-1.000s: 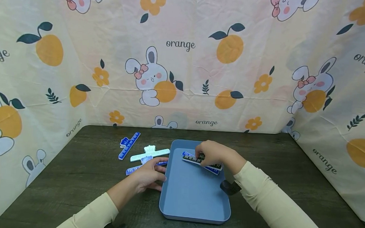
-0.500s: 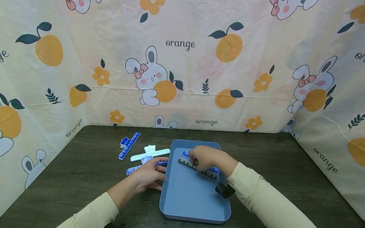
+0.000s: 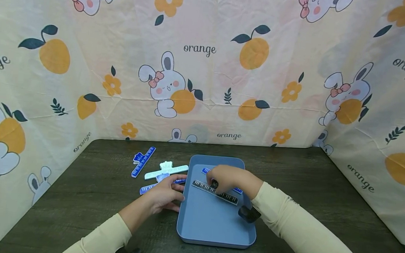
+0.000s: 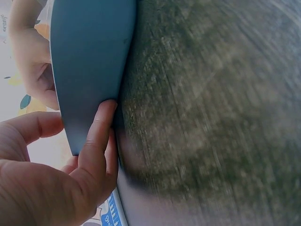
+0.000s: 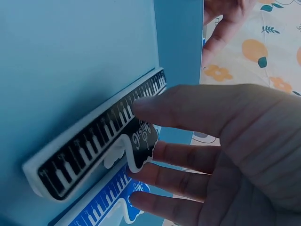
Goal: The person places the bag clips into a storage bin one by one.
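My right hand (image 3: 225, 179) is over the far half of the blue tray (image 3: 214, 226) and pinches a black piano-key clip (image 5: 101, 136) by its handle, thumb on the front and fingers behind. The black clip (image 3: 227, 197) lies slantwise close over the tray floor. A blue piano-key clip (image 5: 106, 197) is in the tray beside it, partly hidden under the hand in the head view. My left hand (image 3: 166, 195) touches the tray's left side, thumb at the rim and fingertips on the outer wall (image 4: 91, 56), with its fingers fairly straight.
Left of the tray on the dark wooden table (image 3: 82, 196) lie a dark blue clip (image 3: 143, 162), a mint clip (image 3: 165, 171) and another blue clip (image 3: 149, 187) partly behind my left hand. A patterned cloth (image 3: 205, 80) rises around the back and sides.
My right hand has moved left and nearer with the black clip, turning it and bringing it off the blue clip to the tray's near side of it. My left hand stays put.
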### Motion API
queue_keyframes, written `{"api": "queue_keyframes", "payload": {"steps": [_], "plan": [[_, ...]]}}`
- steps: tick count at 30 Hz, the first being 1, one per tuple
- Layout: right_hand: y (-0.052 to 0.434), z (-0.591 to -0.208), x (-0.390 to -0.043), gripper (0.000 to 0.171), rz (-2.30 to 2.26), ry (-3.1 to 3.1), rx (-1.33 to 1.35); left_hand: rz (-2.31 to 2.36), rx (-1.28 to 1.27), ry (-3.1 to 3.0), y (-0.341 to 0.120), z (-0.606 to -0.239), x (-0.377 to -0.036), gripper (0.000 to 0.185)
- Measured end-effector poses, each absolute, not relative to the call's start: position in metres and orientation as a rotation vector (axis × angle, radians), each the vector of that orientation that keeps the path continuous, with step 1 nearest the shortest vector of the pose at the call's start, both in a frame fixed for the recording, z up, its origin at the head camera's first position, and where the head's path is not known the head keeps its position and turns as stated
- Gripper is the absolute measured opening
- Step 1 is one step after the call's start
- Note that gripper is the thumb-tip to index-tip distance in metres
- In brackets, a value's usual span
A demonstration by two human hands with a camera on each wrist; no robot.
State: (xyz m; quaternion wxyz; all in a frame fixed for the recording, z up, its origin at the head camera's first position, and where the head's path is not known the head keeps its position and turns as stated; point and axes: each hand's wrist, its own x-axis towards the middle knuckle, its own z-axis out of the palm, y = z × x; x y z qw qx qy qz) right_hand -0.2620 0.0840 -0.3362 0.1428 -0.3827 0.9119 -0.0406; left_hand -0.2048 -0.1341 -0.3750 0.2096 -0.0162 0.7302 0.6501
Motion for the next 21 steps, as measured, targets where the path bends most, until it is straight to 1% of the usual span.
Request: {"api": "queue_keyframes", "payload": {"steps": [7,15,21], "plan": [[0.084,-0.333,-0.258,0.023,-0.123,2.627,-1.097,1.811,-0.063,2.049,-0.133,-0.374,-0.202,0.075],[0.089,-0.331,-0.256,0.021,-0.141,2.635,-1.151,1.815,-0.058,2.041,-0.132,-0.374,-0.201,0.075],[0.096,-0.332,-0.253,0.024,-0.148,2.64,-1.161,1.809,-0.053,2.044,-0.132,-0.375,-0.202,0.075]]}}
